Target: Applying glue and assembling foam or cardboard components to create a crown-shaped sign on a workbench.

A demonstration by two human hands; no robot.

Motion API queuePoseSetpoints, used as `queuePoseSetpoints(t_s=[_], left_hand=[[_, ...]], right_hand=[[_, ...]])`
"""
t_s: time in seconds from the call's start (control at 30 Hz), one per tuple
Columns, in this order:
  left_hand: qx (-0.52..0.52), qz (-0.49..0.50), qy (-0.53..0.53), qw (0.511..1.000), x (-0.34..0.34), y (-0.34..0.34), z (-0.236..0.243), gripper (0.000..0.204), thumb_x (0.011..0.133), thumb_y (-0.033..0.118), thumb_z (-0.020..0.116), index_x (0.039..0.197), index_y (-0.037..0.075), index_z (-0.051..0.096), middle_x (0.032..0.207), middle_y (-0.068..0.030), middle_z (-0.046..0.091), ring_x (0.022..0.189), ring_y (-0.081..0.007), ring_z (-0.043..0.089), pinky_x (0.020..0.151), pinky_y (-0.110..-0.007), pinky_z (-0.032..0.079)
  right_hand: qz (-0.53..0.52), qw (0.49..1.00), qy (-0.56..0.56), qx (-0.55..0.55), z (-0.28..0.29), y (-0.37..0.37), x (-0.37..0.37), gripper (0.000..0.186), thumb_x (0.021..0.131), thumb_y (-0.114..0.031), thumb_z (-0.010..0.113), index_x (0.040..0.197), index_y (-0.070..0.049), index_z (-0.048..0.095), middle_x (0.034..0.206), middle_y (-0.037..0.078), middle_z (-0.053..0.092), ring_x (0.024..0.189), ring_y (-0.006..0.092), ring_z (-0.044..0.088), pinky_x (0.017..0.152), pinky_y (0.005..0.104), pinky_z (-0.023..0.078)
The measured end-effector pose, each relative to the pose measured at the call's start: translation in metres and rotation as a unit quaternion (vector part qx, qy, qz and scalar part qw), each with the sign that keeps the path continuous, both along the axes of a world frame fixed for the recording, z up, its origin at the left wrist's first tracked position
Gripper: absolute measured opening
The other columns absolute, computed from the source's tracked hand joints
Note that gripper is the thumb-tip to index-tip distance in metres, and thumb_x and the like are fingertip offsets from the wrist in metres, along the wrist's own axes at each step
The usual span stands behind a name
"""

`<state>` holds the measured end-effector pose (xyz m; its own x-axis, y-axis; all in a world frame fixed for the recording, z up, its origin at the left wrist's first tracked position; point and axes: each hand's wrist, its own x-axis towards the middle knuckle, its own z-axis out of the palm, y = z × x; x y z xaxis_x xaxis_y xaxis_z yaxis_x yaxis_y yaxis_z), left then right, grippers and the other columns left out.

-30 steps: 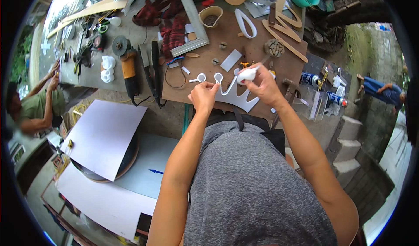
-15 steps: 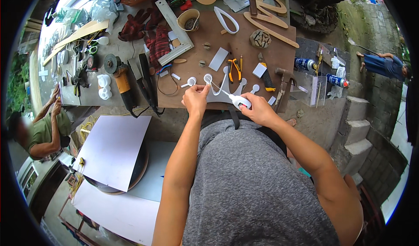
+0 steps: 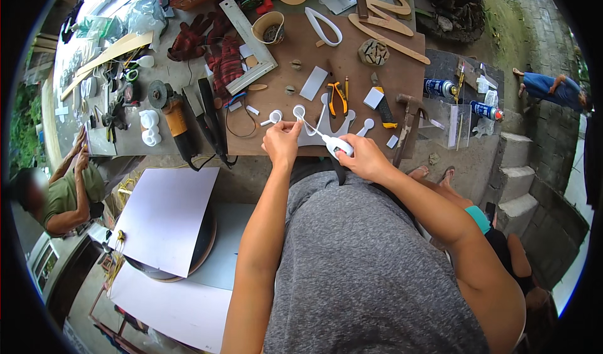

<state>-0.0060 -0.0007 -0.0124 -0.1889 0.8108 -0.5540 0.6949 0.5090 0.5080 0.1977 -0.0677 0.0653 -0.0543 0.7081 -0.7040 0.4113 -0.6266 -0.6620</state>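
At the near edge of the table lies a pale crown-shaped piece [image 3: 342, 123] with rounded knobs on its points. A thin white strip [image 3: 299, 110] curls into a ring at its left knob, and my left hand [image 3: 281, 144] is closed in a pinch on the strip just below that ring. My right hand [image 3: 365, 159] is wrapped round a small white squeeze bottle [image 3: 338, 145], whose narrow nozzle points up and left toward the strip. I cannot tell whether the nozzle tip touches the piece. Orange-handled pliers [image 3: 338, 99] lie just beyond the crown.
A hammer [image 3: 409, 112] and a utility knife [image 3: 385, 110] lie to the right, with spray cans [image 3: 487, 112] beyond. Leftward are an angle grinder [image 3: 176, 122], a metal square [image 3: 267, 56] and a cup of nails [image 3: 269, 27]. Other people [image 3: 75, 191] are at left and right.
My right hand and the bottle have moved slightly left, toward the strip. My left hand keeps its pinch. At right, a seated person's legs have come into view.
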Motion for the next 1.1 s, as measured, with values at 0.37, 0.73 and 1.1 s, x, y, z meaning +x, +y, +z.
queuePoseSetpoints(t_s=[0.37,0.73,1.1], left_hand=[[0.007,-0.003,-0.002,1.000,0.001,0.000,0.001,0.037,0.080,0.041,0.084,0.093,0.006,0.081,0.077,-0.0071,0.074,0.072,-0.0204,0.070,0.074,-0.037,0.055],[-0.006,-0.003,-0.007,1.000,0.001,0.002,0.004,0.036,0.081,0.039,0.083,0.094,0.006,0.081,0.078,-0.0087,0.074,0.073,-0.0218,0.071,0.075,-0.037,0.055],[-0.005,0.001,-0.011,1.000,0.001,0.002,0.004,0.036,0.080,0.039,0.084,0.093,0.006,0.081,0.078,-0.0080,0.074,0.072,-0.0208,0.070,0.075,-0.037,0.055]], right_hand=[[-0.043,0.998,0.034,-0.027,0.005,0.012,-0.015,0.035,0.090,-0.018,0.067,0.116,0.005,0.067,0.083,0.017,0.074,0.074,0.0262,0.073,0.073,0.0379,0.056],[-0.061,0.994,0.058,-0.064,0.000,0.032,-0.024,0.037,0.093,-0.022,0.065,0.116,0.008,0.066,0.080,0.014,0.073,0.063,0.0170,0.072,0.062,0.0329,0.057],[-0.054,0.994,0.073,-0.059,0.018,0.027,0.008,0.039,0.093,-0.021,0.066,0.120,0.006,0.067,0.085,0.012,0.073,0.064,0.0145,0.071,0.062,0.0311,0.056]])
